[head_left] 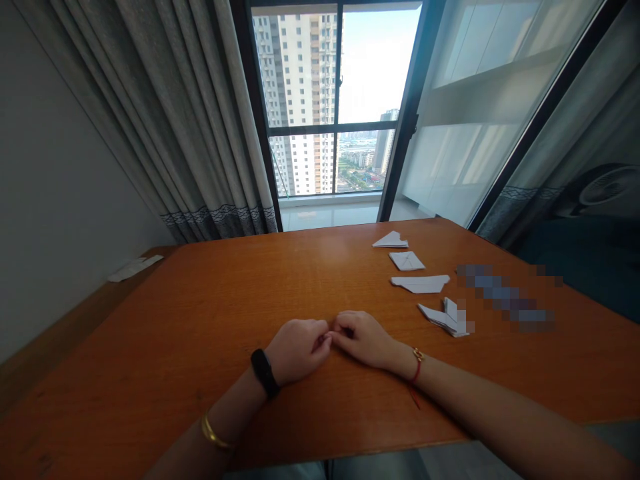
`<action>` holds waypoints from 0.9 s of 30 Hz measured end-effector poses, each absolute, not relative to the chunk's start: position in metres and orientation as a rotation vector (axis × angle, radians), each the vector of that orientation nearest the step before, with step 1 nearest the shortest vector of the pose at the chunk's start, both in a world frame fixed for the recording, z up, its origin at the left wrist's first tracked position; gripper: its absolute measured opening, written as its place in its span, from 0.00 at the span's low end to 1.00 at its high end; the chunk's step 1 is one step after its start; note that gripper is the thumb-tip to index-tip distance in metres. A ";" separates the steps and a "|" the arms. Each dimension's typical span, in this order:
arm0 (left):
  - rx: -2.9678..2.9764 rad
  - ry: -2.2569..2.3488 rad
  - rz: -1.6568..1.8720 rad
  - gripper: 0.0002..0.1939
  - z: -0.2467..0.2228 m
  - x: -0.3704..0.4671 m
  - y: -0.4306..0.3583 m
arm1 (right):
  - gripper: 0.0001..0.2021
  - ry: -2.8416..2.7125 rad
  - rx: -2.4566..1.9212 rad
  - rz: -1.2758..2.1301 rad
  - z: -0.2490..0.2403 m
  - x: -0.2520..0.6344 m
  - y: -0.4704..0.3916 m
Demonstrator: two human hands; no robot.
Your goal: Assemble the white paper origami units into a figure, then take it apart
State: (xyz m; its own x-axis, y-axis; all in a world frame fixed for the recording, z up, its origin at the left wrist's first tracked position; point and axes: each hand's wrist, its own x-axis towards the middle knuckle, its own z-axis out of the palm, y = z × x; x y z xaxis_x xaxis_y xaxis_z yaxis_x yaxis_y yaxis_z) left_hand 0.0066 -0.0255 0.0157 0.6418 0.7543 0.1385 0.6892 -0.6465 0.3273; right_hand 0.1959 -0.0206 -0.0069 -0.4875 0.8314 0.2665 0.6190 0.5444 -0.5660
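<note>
My left hand (299,350) rests on the wooden table with its fingers curled in, a black band around the wrist. Touching it at the fingertips is my right hand (364,339), also curled, thumb against forefinger. Nothing shows in either hand. To the right of my hands lie several folded white papers in a rough column: a pointed one like a paper plane (391,240), a flat square (407,261), a long one with slanted ends (420,284), and, nearest my right hand, a forked one (443,318).
The orange-brown table (240,287) fills the space before me. A blurred-out, bluish item (505,293) lies at its right. A white strip (136,268) sits on a ledge beyond the left edge. Behind are a grey curtain (165,120) and a window; a fan (607,187) stands at right.
</note>
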 end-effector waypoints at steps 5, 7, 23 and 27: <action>2.619 1.173 0.394 0.10 0.017 0.007 -0.026 | 0.10 -2.264 -1.159 0.546 -0.007 0.196 -0.021; 2.621 1.177 0.389 0.10 0.017 0.007 -0.026 | 0.09 -2.262 -1.164 0.545 -0.006 0.196 -0.021; 2.643 1.189 0.374 0.09 0.016 0.007 -0.026 | 0.10 -2.276 -1.158 0.528 -0.008 0.195 -0.021; 2.654 1.181 0.385 0.09 0.015 0.007 -0.026 | 0.10 -2.273 -1.161 0.524 -0.007 0.195 -0.021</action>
State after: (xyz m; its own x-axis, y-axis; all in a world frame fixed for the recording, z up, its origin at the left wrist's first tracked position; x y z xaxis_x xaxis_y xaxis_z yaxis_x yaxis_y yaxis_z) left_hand 0.0066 -0.0255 0.0149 0.6446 0.7495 0.1509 0.6945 -0.6565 0.2944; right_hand 0.1952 -0.0208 -0.0071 -0.4906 0.8256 0.2787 0.6201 0.5555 -0.5540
